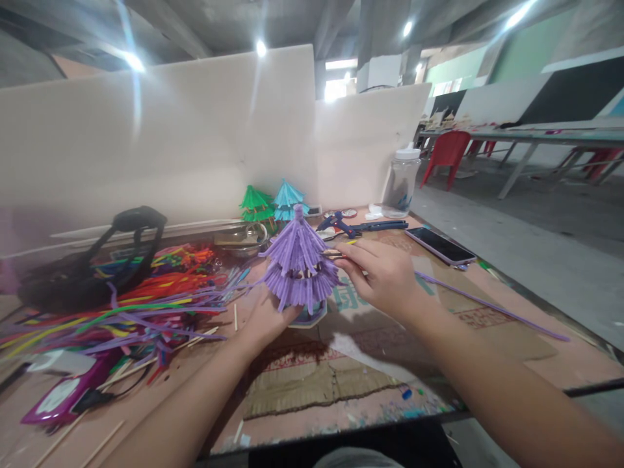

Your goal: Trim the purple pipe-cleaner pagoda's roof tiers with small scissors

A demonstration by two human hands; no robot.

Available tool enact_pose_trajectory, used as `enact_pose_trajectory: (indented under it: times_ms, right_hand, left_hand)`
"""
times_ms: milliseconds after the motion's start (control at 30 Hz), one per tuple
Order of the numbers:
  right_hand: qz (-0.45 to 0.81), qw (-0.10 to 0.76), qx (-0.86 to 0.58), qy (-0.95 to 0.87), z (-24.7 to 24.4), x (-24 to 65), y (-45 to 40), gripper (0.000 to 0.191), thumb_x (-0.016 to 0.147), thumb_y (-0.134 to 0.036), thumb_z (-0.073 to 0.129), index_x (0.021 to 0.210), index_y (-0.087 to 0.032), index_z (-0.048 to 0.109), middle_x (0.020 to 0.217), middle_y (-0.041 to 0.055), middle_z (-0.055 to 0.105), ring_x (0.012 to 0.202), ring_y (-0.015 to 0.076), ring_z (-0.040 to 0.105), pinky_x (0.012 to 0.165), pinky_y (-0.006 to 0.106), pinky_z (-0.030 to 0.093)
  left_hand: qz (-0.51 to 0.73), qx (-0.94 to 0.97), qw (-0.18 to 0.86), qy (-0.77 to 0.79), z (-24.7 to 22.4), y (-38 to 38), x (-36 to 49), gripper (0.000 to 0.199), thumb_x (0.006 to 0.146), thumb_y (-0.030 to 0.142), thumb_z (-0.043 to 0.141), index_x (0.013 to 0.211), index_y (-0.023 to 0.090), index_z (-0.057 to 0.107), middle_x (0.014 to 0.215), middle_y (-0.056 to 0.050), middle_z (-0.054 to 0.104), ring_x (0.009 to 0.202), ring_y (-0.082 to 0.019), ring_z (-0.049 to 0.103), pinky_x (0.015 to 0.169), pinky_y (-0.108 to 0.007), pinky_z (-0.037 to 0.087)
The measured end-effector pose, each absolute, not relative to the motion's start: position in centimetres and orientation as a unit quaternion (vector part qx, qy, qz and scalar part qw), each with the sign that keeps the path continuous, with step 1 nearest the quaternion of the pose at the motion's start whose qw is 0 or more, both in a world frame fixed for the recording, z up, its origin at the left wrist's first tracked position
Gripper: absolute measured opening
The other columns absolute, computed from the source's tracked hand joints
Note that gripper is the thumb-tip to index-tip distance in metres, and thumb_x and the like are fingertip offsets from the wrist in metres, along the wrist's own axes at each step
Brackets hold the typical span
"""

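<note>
The purple pipe-cleaner tree [298,266] stood above the worktop [487,325], cradled from below by the left hand [266,318], whose fingers were hidden beneath its lowest tier. It looked nearly built, with three full tiers and a tip; the right hand [385,276] pinched a small stick-like piece against its side, seemingly a remaining addition. A green tree [256,205] and a blue tree [288,198] stood behind. What the pinched piece was remained unclear.

teal printed characters on the cardboard sheet [370,325], half hidden and unreadable, no other legible text
</note>
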State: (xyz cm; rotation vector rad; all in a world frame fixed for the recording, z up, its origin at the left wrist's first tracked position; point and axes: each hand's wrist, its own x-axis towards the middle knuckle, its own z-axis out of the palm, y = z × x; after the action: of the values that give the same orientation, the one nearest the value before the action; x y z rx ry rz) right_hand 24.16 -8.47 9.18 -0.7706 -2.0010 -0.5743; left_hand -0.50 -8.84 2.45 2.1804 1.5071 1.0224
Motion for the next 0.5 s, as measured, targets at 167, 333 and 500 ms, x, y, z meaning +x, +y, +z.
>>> enact_pose_trajectory:
  times_ms: [167, 333, 500]
  right_hand:
    - [-0.234, 0.441, -0.31, -0.809, 9.28, 24.15, -8.56, 0.024, 0.1, -0.031, 0.051, 0.106, -0.015, 0.068, 0.079, 0.0042, 0.07, 0.071, 0.0163, 0.061, 0.066, 0.029, 0.041]
    - [-0.236, 0.437, -0.309, -0.811, 9.29, 24.15, -8.6, 0.024, 0.1, -0.03, 0.052, 0.106, -0.013, 0.068, 0.08, 0.0049, 0.07, 0.071, 0.0165, 0.061, 0.066, 0.029, 0.041]
    - [-0.237, 0.436, -0.308, -0.812, 9.38, 24.1, -8.69, 0.025, 0.1, -0.03, 0.052, 0.105, -0.013, 0.069, 0.077, 0.0044, 0.069, 0.069, 0.0162, 0.061, 0.064, 0.029, 0.04]
  left_hand:
    - [0.355, 0.764, 0.148, 0.518, 2.51, -8.77, -0.46, 0.048, 0.082, 0.039, 0.058, 0.123, 0.015, 0.067, 0.13, -0.011, 0.07, 0.124, -0.03, 0.062, 0.107, -0.039, 0.049]
    - [0.359, 0.763, 0.14, 0.518, 2.66, -8.87, -0.35, 0.044, 0.082, 0.033, 0.06, 0.122, 0.018, 0.068, 0.128, -0.009, 0.07, 0.123, -0.029, 0.062, 0.107, -0.039, 0.049]
    - [0.362, 0.763, 0.133, 0.518, 2.59, -8.88, -0.36, 0.046, 0.083, 0.037, 0.058, 0.123, 0.016, 0.067, 0.128, -0.01, 0.07, 0.123, -0.03, 0.062, 0.106, -0.041, 0.049]
